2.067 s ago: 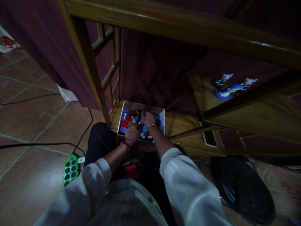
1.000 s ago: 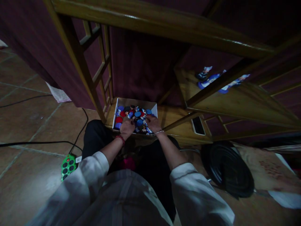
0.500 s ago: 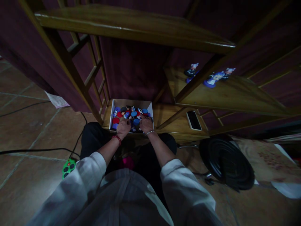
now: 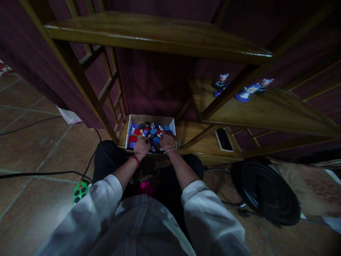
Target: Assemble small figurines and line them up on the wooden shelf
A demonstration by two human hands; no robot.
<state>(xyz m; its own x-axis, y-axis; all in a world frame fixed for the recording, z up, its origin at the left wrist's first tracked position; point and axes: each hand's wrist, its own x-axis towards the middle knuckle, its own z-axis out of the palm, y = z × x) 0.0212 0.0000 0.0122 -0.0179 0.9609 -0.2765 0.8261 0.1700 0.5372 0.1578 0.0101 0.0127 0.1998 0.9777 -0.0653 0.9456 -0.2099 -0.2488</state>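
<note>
A shallow white box [image 4: 151,118] sits on the low wooden shelf in front of me. Inside it lie many small figurines [image 4: 144,132] with round red, blue and purple bases, jumbled together. Over the front left of the box, my left hand [image 4: 142,146], with a red bead bracelet at the wrist, has its fingers curled closed; whatever they hold is hidden. My right hand [image 4: 167,141], wearing a silver bracelet, reaches into the front right part among the figurines. Its fingers point down and bend, and their tips cannot be made out.
A phone [image 4: 224,139] with a dark screen lies on the low shelf [image 4: 190,133] to the right. Several standing figurines [image 4: 247,93] occupy the raised shelf [image 4: 269,110]. A wooden crossbar shelf [image 4: 160,33] spans above. A black round seat [image 4: 266,193] and a green power strip [image 4: 80,192] flank me.
The view has shifted slightly, so the scene sits a little lower and further right. Both hands stay at the front of the box, with only small finger movement.
</note>
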